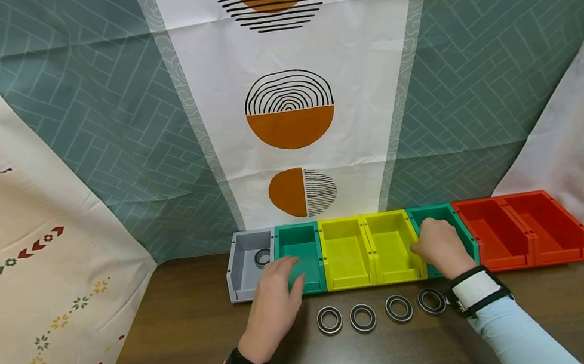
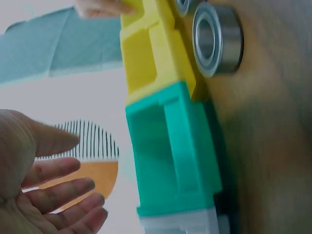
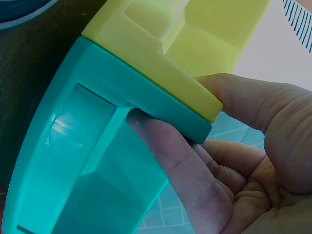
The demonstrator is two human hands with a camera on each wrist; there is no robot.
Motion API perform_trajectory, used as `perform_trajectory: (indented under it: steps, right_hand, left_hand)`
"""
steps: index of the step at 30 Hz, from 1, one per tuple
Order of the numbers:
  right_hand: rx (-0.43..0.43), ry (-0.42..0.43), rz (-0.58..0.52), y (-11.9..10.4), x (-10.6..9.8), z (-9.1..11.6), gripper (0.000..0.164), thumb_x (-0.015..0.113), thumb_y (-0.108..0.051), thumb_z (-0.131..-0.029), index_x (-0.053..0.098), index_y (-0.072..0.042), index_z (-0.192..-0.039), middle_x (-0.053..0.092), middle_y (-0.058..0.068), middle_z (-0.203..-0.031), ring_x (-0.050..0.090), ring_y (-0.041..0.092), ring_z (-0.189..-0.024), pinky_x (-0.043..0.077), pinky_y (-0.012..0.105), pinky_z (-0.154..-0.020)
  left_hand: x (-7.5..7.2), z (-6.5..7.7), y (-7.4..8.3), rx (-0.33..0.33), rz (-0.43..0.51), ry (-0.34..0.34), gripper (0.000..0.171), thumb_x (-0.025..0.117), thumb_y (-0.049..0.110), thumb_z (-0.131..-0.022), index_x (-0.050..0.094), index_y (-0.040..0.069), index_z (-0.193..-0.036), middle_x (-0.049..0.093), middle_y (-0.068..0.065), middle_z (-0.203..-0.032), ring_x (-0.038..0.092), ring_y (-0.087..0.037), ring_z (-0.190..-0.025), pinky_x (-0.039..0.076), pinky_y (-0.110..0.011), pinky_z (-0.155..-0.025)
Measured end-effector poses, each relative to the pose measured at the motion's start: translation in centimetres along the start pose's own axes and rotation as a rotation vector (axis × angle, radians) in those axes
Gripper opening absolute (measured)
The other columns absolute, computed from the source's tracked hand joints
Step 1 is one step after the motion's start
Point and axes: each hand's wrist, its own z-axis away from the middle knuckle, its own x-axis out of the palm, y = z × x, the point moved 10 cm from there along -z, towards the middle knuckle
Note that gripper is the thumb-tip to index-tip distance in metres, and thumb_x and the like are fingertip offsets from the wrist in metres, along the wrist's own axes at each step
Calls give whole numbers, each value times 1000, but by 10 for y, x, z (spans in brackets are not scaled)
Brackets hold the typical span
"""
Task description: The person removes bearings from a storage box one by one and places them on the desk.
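Observation:
My right hand (image 1: 442, 249) pinches the adjoining side walls of a yellow bin (image 3: 146, 63) and the right-hand green bin (image 3: 68, 131). In the right wrist view the thumb lies on the yellow side, while a finger reaches into the green bin. My left hand (image 1: 272, 307) is held with spread, relaxed fingers, over the front of the grey bin (image 1: 244, 274) and the left-hand green bin (image 1: 304, 264); nothing is in it. One ball bearing (image 1: 262, 258) lies inside the grey bin, partly hidden by its wall.
Several ball bearings (image 1: 363, 318) lie in a row on the brown table (image 1: 180, 339) before the bins. Another yellow bin (image 1: 345, 254) stands mid-row, and two red bins (image 1: 548, 228) end it at the right. A patterned cloth (image 1: 299, 193) hangs behind.

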Motion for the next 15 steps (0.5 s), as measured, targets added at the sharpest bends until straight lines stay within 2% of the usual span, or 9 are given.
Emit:
perform_trajectory:
  steps: [3, 6, 15]
  right_hand:
    - [2, 0, -1, 1, 0, -1, 28, 66, -22, -81, 52, 2, -78, 46, 9, -63, 48, 22, -57, 41, 28, -49]
    - [2, 0, -4, 1, 0, 0, 28, 66, -22, -81, 52, 2, -79, 47, 9, -64, 48, 22, -57, 41, 29, -49]
    - [-8, -3, -8, 0, 0, 0, 27, 66, -21, -80, 51, 0, -78, 45, 9, -63, 48, 22, -56, 41, 29, -49]
  left_hand:
    - [-10, -5, -11, -3, -4, 59, 33, 56, 20, -93, 57, 6, -123, 52, -9, -128, 44, -23, -119, 37, -40, -97]
    - [-14, -11, -25, -25, -6, 82, 34, 53, 17, -94, 55, 5, -126, 47, -12, -134, 40, -26, -124, 33, -43, -99]
    - [-8, -23, -65, -122, -15, 82, 47, 51, 8, -93, 39, 3, -139, 37, -18, -140, 35, -30, -126, 30, -44, -101]
